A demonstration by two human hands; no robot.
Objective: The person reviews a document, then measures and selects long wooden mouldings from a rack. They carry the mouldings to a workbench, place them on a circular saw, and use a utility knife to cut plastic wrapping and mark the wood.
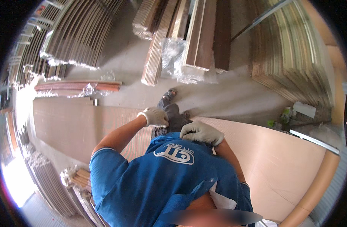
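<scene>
At your waist, your gloved right hand (202,133) bent over the lower edge of your blue shirt (143,181), and your gloved left hand (154,116) curled loosely by your dark trousers (176,113); the fingertips were too hidden to tell whether either hand held anything. Your body blocked the middle of a broad pale sheet (272,162), finely ribbed near your left forearm and smoother to your right. Beyond your feet, long grooved planks (152,56), partly wrapped in crumpled clear film (172,56), ran out of view, and glare washed out the far left.
</scene>
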